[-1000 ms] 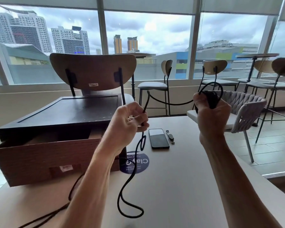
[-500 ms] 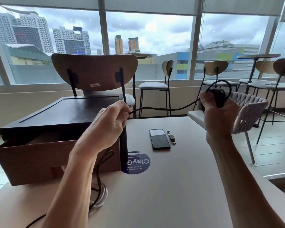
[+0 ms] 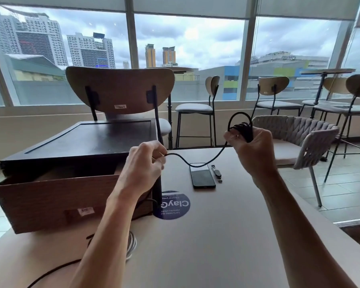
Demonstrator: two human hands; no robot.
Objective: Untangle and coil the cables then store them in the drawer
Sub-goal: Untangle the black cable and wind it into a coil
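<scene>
My right hand grips a bundle of coiled black cable held up above the table, one loop standing above the fist. A slack length of the same black cable sags from that bundle across to my left hand, which pinches it between thumb and fingers. The cable trails down under my left forearm toward the table's near left edge. A pale coiled cable lies on the table, partly hidden by my left forearm. The brown wooden drawer stands pulled open out of a dark cabinet at the left.
A dark phone and a watch lie in the middle of the table. A round blue sticker sits beside the cabinet. A wooden-backed chair stands behind the cabinet, a woven chair at the right.
My left hand has moved right, closer to my right hand, so the stretched cable between them now sags. My right hand has dropped slightly with the coil.
</scene>
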